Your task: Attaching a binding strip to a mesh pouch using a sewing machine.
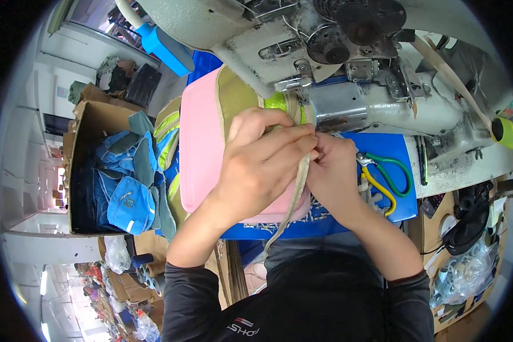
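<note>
My left hand [256, 162] is closed, its fingers curled over the edge of an olive and lime-green fabric piece [233, 94]. Close against it, my right hand [335, 171] is closed too, with thumb and fingers pinched together. The fingertips of both hands meet on a narrow beige binding tape [295, 196], whose free end hangs down toward my lap. Under the left hand lies a smooth pink panel [198, 148]. The sewing machine's metal arm [341, 108] is just beyond my fingertips. My fingers hide the exact pinch.
Green- and yellow-handled scissors [393, 176] lie on the blue table [325, 227] by my right wrist. A cardboard box [100, 117] of blue fabric pieces [132, 199] stands at left. The sewing machine head [211, 23] hangs above the work. Thread scraps litter the near table edge.
</note>
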The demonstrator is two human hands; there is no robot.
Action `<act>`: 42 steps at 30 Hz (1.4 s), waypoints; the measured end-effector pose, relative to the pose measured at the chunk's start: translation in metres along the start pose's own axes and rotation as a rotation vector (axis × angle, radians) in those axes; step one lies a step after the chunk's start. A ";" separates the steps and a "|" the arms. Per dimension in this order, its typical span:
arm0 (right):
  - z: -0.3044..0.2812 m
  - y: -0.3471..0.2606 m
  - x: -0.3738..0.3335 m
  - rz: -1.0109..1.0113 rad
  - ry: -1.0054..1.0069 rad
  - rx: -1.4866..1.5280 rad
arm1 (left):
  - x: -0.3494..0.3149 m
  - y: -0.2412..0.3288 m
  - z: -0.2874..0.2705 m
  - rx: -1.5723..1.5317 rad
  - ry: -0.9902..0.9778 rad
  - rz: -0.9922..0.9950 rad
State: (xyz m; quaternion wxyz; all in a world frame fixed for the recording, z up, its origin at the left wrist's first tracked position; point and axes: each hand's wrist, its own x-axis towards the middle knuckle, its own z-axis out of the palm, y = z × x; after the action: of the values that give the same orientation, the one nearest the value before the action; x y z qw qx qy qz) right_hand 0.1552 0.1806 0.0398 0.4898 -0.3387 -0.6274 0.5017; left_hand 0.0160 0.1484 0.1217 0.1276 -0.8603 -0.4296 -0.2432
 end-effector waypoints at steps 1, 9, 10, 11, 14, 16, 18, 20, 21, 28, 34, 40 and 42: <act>-0.001 0.000 0.000 -0.001 -0.003 0.001 | 0.001 0.001 -0.001 0.002 0.000 -0.003; -0.009 -0.002 0.004 0.014 0.000 0.093 | 0.005 0.001 -0.001 0.062 -0.015 0.083; -0.011 -0.004 0.005 0.012 -0.002 0.093 | 0.004 0.001 -0.003 0.065 -0.014 0.082; -0.015 -0.009 0.005 0.049 -0.025 0.073 | 0.002 0.003 -0.004 0.083 -0.029 0.096; -0.018 -0.015 0.007 0.105 -0.023 0.048 | 0.003 0.000 -0.005 0.046 -0.036 0.068; -0.017 -0.014 0.007 0.125 0.000 0.045 | 0.005 -0.001 -0.008 -0.007 -0.029 0.027; -0.015 -0.012 0.006 0.097 0.018 0.047 | 0.008 0.000 -0.012 -0.020 -0.054 -0.012; -0.011 -0.008 0.003 0.061 -0.013 0.065 | 0.010 -0.001 -0.016 -0.036 -0.072 -0.021; -0.009 -0.007 0.002 0.022 -0.044 0.082 | 0.011 -0.002 -0.018 -0.050 -0.088 -0.030; -0.019 -0.008 0.004 0.070 -0.107 0.052 | 0.010 0.004 -0.015 0.011 -0.088 0.009; -0.025 -0.026 0.012 0.228 -0.108 0.247 | 0.006 0.017 -0.017 0.029 -0.057 -0.030; -0.029 -0.027 0.002 0.236 -0.080 0.110 | 0.003 0.016 -0.017 -0.032 -0.011 -0.025; -0.029 -0.024 0.000 0.256 -0.116 0.041 | 0.004 0.015 -0.020 -0.036 -0.026 -0.035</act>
State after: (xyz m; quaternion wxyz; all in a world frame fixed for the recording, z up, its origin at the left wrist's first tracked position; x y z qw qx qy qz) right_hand 0.1849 0.1829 0.0630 0.3914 -0.3762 -0.5960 0.5917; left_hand 0.0239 0.1335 0.1405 0.1023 -0.8577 -0.4420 -0.2419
